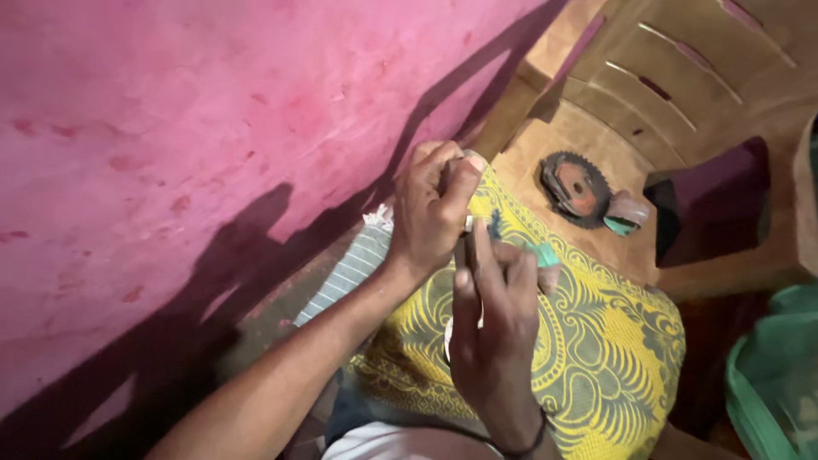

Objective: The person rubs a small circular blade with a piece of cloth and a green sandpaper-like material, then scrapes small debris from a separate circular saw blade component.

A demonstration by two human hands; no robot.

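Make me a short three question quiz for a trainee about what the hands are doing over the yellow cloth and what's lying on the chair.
1. True or false: the toothed metal wheel lies on the yellow patterned cloth.
2. Which hand is nearer the pink wall? A) left hand B) right hand
3. Fill in: both hands work together on a small part with a ____ coloured bit showing.

Key:
1. False. It lies on the seat of the brown plastic chair, beyond the cloth.
2. A. The left hand is beside the wall; the right hand is below it over the cloth.
3. Green. The small part is mostly hidden by fingers, so its kind cannot be told.
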